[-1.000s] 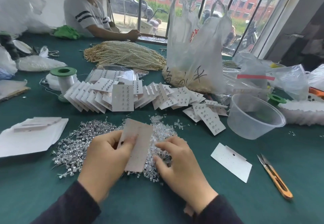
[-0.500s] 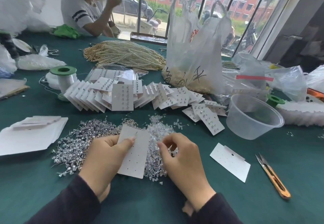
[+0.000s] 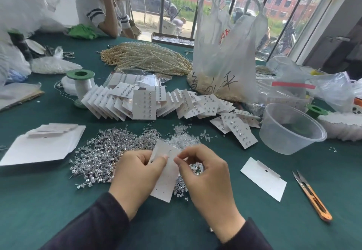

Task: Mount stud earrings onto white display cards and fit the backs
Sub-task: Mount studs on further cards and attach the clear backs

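Your left arm (image 3: 94, 224) enters from 7 o'clock, your right arm (image 3: 248, 236) from 5. Your left hand (image 3: 137, 179) pinches a card (image 3: 166, 181), thumb toward 2 o'clock. Your right hand (image 3: 207, 181) is curled, thumb and forefinger pinched together toward 10 o'clock.

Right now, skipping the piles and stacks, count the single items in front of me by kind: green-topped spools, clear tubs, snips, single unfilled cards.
Green-topped spools: 2
Clear plastic tub: 1
Orange-handled snips: 1
Single unfilled cards: 2, the held card and the card on the cloth
Total: 6
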The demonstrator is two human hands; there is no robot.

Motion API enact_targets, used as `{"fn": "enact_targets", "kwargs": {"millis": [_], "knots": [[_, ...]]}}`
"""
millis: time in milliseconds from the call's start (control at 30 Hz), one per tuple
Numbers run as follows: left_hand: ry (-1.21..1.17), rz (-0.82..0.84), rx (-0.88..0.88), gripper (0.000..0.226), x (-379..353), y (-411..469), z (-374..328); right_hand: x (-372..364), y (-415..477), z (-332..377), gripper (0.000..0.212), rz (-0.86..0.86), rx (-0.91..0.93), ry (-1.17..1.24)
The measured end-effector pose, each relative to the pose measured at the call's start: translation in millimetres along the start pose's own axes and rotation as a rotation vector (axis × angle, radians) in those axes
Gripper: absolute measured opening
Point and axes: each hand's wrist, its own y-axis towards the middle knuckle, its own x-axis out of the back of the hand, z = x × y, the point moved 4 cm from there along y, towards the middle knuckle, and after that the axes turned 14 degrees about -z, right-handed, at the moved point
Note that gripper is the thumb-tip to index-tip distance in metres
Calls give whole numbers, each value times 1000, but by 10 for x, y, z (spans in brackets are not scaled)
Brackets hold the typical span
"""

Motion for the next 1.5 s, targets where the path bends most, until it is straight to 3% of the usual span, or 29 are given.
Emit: {"fn": "enact_targets", "kwargs": {"millis": [100, 533, 1033, 1500], "knots": [[78, -12, -92, 43, -7, -9, -2, -45, -16, 24, 15, 25, 26, 34], [111, -39, -190, 40, -13, 9, 8, -89, -55, 45, 10, 39, 105, 23], [274, -115, -461, 40, 8, -96, -179, -109, -102, 51, 7, -23, 76, -8], [262, -110, -512, 37, 32, -141, -279, -118, -111, 112, 8, -71, 161, 27]]}}
